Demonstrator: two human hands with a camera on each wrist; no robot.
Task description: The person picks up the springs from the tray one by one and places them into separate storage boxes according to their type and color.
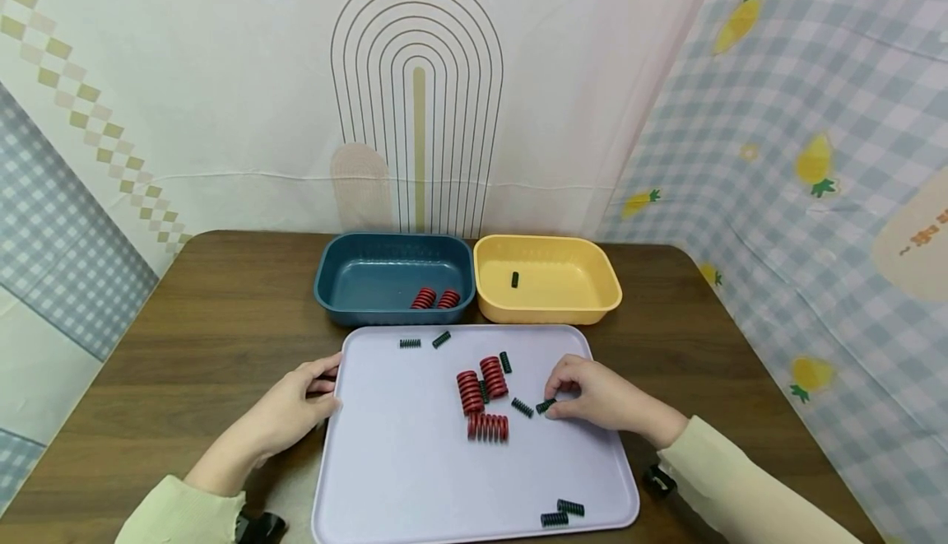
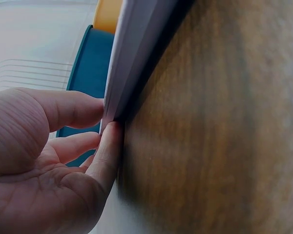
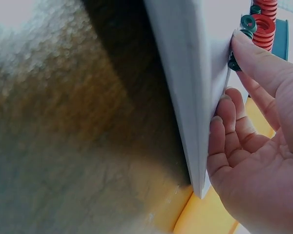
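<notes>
Thumb and forefinger of my right hand point(image 1: 592, 392) pinch a small dark green spring point(image 1: 546, 406) low over the right part of the white tray point(image 1: 400, 462). Another green spring point(image 1: 522, 406) lies just left of it. Three thick red springs point(image 1: 488, 426) are grouped mid-tray, with small green springs between and beside them. My left hand point(image 1: 292, 408) is at the tray's left edge. In the left wrist view, its fairly straight fingers point(image 2: 107, 153) rest against the tray's side, close above the wooden table.
Behind the tray stand a teal bin point(image 1: 392, 314) holding two red springs point(image 1: 424, 298) and a yellow bin point(image 1: 548, 314) holding one green spring point(image 1: 514, 280). More green springs lie near the tray's far edge point(image 1: 441, 338) and front right corner point(image 1: 554, 519).
</notes>
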